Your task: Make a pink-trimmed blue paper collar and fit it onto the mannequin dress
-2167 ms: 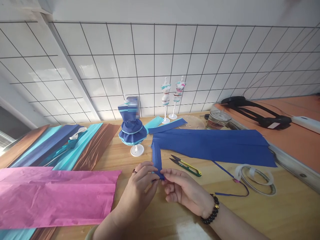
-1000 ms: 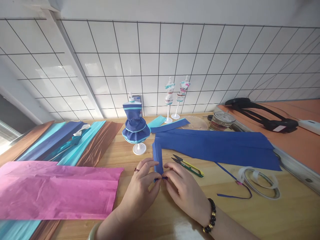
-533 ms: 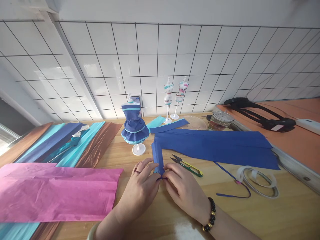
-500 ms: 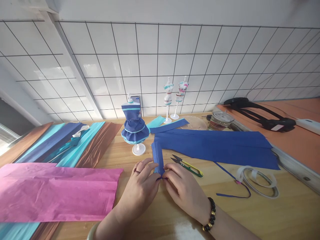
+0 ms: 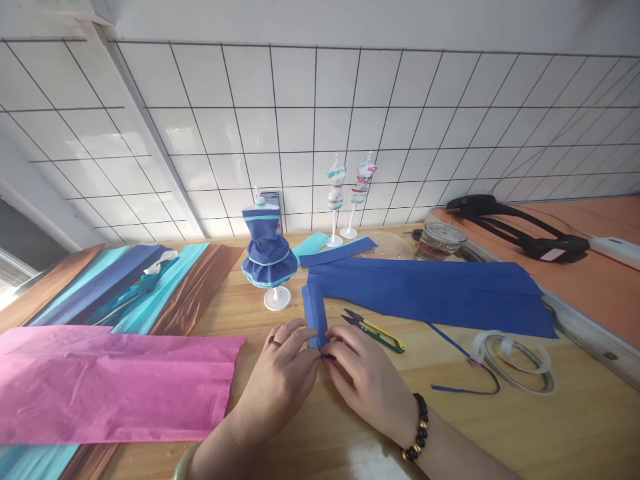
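- A pink paper sheet [image 5: 115,383] lies flat at the left of the wooden table [image 5: 575,427].
- Brown, teal and navy sheets [image 5: 125,290] fan out behind it.
- A small mannequin in a blue dress [image 5: 269,250] stands on a white base.
- Two bare mini mannequins [image 5: 347,190] stand by the tiled wall [image 5: 320,127].
- Yellow-handled snips [image 5: 374,330] lie near a tape roll [image 5: 515,361].
- A glass jar [image 5: 439,240] sits at the back.
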Demonstrator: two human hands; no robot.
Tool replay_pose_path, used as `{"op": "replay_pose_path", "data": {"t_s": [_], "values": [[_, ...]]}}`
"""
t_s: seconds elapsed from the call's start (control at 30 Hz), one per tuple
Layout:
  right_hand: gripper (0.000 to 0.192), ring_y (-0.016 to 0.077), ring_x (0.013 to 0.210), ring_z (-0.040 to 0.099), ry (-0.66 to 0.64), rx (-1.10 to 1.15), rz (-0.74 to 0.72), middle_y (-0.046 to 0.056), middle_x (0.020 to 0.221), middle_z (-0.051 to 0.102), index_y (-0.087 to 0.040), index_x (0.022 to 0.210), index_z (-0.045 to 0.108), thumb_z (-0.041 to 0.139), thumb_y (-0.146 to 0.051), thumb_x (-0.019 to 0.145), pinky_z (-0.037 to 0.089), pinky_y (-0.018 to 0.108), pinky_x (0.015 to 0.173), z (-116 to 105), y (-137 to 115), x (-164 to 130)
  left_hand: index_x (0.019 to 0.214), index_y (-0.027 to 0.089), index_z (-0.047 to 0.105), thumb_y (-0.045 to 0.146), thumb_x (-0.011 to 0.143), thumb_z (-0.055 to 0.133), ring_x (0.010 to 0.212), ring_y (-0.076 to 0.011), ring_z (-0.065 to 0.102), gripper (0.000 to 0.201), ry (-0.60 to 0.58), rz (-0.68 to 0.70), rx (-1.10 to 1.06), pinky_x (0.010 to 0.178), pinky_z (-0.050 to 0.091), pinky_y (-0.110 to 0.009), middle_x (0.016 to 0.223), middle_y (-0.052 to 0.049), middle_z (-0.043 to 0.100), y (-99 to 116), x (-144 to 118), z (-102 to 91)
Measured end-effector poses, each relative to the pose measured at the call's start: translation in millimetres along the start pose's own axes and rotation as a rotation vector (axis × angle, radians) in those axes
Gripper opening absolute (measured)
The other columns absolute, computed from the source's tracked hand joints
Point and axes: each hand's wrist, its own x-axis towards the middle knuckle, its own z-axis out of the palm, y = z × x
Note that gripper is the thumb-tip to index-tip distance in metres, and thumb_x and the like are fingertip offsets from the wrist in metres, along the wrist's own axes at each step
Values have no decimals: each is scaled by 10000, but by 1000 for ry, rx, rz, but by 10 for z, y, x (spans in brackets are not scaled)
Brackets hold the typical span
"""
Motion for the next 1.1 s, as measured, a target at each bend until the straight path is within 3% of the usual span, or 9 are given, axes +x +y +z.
{"op": "replay_pose_path", "data": {"t_s": [0.3,0.67,0.9,1.1], "values": [[161,206,897,523,5,8,8,84,965,538,-187,863,552,429,-87,834,466,371,766,-7,32,4,910,202,581,119,807,508,1080,-237,473,151,-44,-29,-55,884,389,-417,1012,-42,607,-35,20,-14],[164,197,896,520,3,7,17,81,963,535,-187,880,562,420,-109,855,460,362,765,-3,48,-4,1093,200,520,165,807,541,972,-228,525,289,-53,-79,-94,821,424,-381,948,-54,625,-96,-22,-6],[156,194,899,516,3,-7,9,82,974,533,-186,883,576,434,-122,863,459,354,764,5,61,-9,831,205,583,128,789,548,856,-199,541,95,-41,-110,-161,751,424,-348,793,-16,612,-106,10,-20],[148,185,899,517,18,-6,-3,76,974,537,-187,896,581,449,-128,865,456,341,768,16,82,-25,829,212,574,109,784,558,878,-185,542,113,-17,-104,-231,752,416,-325,842,-8,631,-117,12,-20]]}}
